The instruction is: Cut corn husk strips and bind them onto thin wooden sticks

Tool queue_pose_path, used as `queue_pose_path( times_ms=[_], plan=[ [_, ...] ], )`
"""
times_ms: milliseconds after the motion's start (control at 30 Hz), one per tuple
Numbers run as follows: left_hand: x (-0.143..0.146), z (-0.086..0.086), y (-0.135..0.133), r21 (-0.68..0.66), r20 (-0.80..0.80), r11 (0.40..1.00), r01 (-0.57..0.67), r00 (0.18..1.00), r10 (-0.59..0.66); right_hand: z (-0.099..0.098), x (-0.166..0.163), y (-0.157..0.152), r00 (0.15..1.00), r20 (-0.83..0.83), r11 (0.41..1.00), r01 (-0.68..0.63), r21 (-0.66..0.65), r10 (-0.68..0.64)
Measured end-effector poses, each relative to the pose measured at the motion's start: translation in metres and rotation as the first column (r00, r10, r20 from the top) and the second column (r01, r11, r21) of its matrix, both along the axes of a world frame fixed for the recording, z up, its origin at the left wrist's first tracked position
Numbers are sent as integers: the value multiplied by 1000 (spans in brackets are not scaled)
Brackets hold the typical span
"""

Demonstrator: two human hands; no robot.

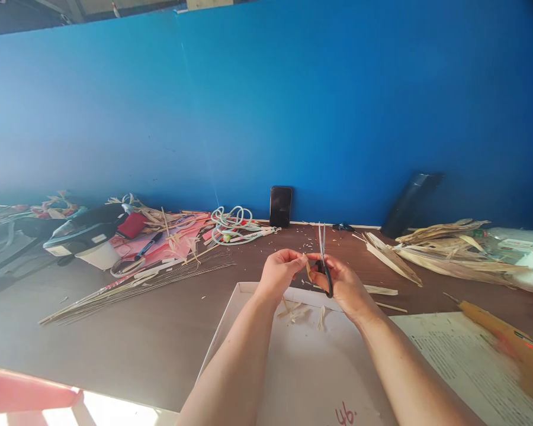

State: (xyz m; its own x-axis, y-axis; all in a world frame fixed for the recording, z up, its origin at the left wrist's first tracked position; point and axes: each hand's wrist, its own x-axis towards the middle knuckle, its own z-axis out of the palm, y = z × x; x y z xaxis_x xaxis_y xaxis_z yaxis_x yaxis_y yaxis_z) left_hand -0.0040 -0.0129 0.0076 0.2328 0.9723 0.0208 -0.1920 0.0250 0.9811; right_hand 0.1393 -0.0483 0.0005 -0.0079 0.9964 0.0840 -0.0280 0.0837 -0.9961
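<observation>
My left hand (281, 272) pinches a small pale strip of dried husk (308, 270) above a white cardboard sheet (257, 349). My right hand (344, 285) grips black-handled scissors (323, 257), whose blades point up and stand slightly apart beside the strip. A few cut husk scraps (295, 312) lie on the cardboard just below both hands.
Dried corn husks (430, 251) are piled at the right. A yellow glue gun (510, 340) rests on printed paper (466, 361). Thin sticks (137, 287), a white cord coil (235, 226), a black phone (281, 206) against the blue wall and craft clutter (93, 234) lie left.
</observation>
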Motion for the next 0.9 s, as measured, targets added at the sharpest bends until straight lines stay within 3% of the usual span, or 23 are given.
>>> queue_pose_path(
  times_ms=[200,500,667,800,900],
  plan=[
    [0,3,-1,8,-8,999,-48,999,48,6,2,-2,997,69,999,39,9,-39],
    [-14,7,1,120,-365,991,54,931,-7,13,11,-3,988,129,996,84,2,-84],
    [-24,14,-4,119,-604,957,266,784,-143,10,15,1,974,178,989,147,-15,-142],
    [-29,19,-10,-16,-690,872,490,625,-364,3,16,5,963,176,977,211,-10,-206],
    [-33,17,-10,-102,-734,823,558,516,-441,1,16,6,958,184,975,221,12,-220]
  ],
)
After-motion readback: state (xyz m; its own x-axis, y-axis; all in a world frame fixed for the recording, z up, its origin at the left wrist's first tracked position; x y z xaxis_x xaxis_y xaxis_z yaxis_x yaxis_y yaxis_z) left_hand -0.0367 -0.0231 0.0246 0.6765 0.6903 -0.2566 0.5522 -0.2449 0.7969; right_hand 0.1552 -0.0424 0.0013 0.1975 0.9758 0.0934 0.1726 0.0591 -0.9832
